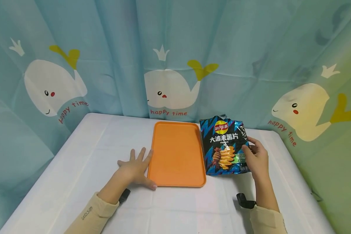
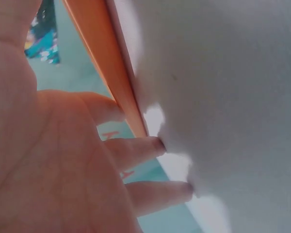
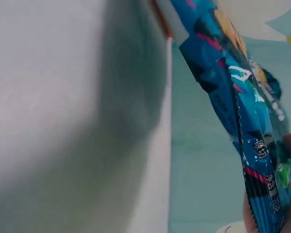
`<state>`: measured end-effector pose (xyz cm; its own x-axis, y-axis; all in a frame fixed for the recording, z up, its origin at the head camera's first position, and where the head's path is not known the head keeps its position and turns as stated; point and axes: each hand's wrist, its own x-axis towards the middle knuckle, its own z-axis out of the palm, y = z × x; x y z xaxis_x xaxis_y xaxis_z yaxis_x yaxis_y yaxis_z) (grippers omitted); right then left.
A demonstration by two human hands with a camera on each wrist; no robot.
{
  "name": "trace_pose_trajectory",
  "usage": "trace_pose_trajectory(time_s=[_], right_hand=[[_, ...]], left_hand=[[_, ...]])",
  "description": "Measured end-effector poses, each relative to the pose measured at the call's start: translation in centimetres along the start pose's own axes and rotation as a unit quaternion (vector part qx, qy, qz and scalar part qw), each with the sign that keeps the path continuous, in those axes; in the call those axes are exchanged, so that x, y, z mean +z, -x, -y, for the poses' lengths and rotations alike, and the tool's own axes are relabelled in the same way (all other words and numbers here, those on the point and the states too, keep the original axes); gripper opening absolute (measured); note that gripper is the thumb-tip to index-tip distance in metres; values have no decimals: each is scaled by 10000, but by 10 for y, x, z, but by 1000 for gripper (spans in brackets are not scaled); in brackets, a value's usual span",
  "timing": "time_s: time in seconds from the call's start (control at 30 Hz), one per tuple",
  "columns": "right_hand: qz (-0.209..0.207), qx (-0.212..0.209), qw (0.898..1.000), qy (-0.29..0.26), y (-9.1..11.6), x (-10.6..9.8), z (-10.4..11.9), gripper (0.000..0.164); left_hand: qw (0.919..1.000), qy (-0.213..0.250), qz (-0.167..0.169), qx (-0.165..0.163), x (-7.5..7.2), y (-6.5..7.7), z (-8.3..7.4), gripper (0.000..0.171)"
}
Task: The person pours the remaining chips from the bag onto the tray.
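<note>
The splayed left hand (image 1: 136,169) is touching a flat rectangular orange tray (image 1: 177,152) at nine o'clock while the right hand (image 1: 258,157), pinching a blue-black foil chip bag (image 1: 223,141) at the tray's three o'clock, is seemingly positioning it, next needing steady grip.

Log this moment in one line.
left hand: touching tray, fingers spread | right hand: gripping chip bag | chip bag: right of tray
</note>
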<state>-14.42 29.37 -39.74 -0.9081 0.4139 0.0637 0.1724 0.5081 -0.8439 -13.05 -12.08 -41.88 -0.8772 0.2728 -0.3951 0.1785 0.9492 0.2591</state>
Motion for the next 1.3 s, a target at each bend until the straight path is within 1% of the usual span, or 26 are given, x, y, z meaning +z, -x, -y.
trace_pose_trajectory(time_s=[0.1, 0.23, 0.4, 0.47, 0.53, 0.67, 0.8, 0.93, 1.1, 1.17, 1.3], right_hand=[[-293, -323, 9989, -195, 3, -2, 5, 44], [-556, -992, 9929, -353, 9, -4, 13, 40], [-791, -1987, 9763, -325, 16, -4, 22, 37], [-802, -2299, 9694, -322, 19, -2, 26, 37], [-755, -2504, 9646, -331, 22, -1, 29, 37], [-675, -2846, 9558, -305, 27, 1, 35, 37], [-668, -3183, 9453, -241, 27, 3, 36, 38], [-739, -3347, 9392, -199, 26, 5, 34, 38], [-858, -3511, 9322, -206, 24, 4, 34, 39], [-868, -3553, 9304, -226, 24, 5, 35, 39], [-811, -3535, 9318, -160, 23, 3, 34, 38]], left_hand=[[10000, 13, -16, 76, -1, -2, 2, 139], [9998, 7, -51, 185, 0, -5, 5, 139], [9995, -40, -106, 279, 2, -8, 9, 140], [9996, 14, -106, 265, 2, -7, 10, 140], [9997, 58, -80, 244, 3, -7, 11, 140], [9997, 61, -81, 241, 3, -9, 11, 140], [9997, 55, -110, 218, 2, -11, 10, 140], [9997, -60, -106, 200, -6, -14, 7, 140], [9994, -190, -75, 288, -20, -18, 1, 139], [9994, -192, -122, 276, -19, -19, 1, 139], [9996, -88, -27, 272, -6, -25, -1, 139]])
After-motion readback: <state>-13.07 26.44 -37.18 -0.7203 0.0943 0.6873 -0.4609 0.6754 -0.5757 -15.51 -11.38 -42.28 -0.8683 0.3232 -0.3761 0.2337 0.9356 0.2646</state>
